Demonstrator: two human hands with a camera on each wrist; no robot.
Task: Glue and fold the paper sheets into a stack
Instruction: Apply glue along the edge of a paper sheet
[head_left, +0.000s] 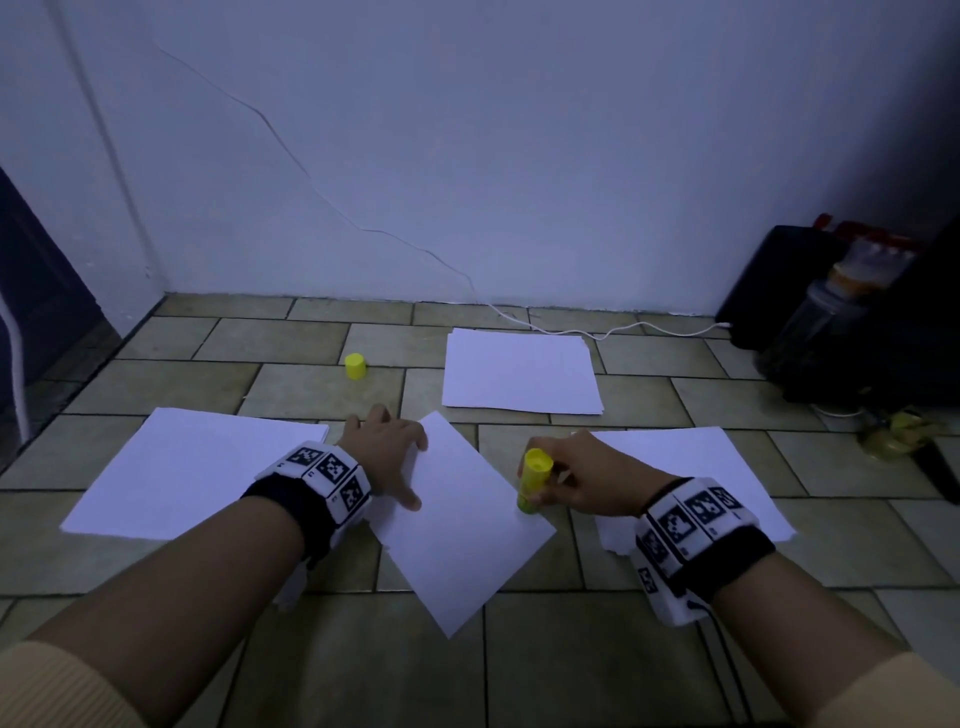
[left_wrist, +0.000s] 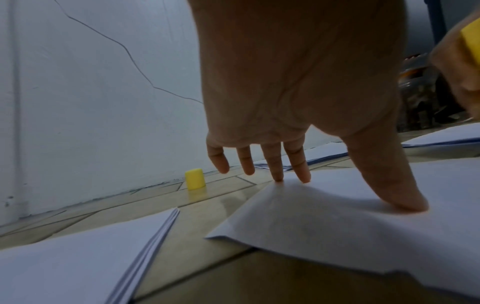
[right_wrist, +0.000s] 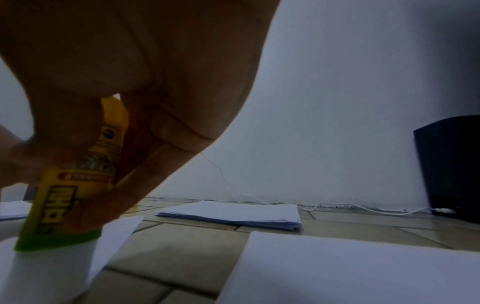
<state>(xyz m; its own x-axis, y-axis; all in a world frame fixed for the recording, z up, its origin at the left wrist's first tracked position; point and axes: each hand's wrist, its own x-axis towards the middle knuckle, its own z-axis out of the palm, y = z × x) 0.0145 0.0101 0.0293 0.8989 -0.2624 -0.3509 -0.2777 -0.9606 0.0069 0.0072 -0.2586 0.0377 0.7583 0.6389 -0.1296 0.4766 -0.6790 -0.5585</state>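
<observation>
Paper sheet (head_left: 457, 514), single, lies skewed on the tiled floor (head_left: 322, 649) between the two forearms, one corner pointing toward the person. Left hand (head_left: 387, 447) rests on its far left part: fingers straight and spread, thumb tip (left_wrist: 405, 203) and two fingertips pressing the sheet flat, the other two fingers off its edge over the tile. Sheet bows up slightly under that hand in the left wrist view.

Right hand (head_left: 587, 480) has its fingers curled round a yellow glue stick (head_left: 532, 480), held tip-down and leaning, uncapped; white glue end (right_wrist: 49, 267) meets the sheet at its right edge. Label printing on the barrel reads upside down in the right wrist view.

Yellow cap (head_left: 355, 366) stands alone on the floor beyond the left hand, well apart from the stick.

Stack of paper on the left (head_left: 192, 473) lies just beside the left wrist; edges show several sheets. Stack at the back (head_left: 519, 371) sits near the wall (head_left: 519, 156). More paper on the right (head_left: 691, 467) lies under and beyond the right wrist, near corner ragged.

White cable (head_left: 623, 330) trails along the wall base to a dark box (head_left: 763, 286) in the right corner.
</observation>
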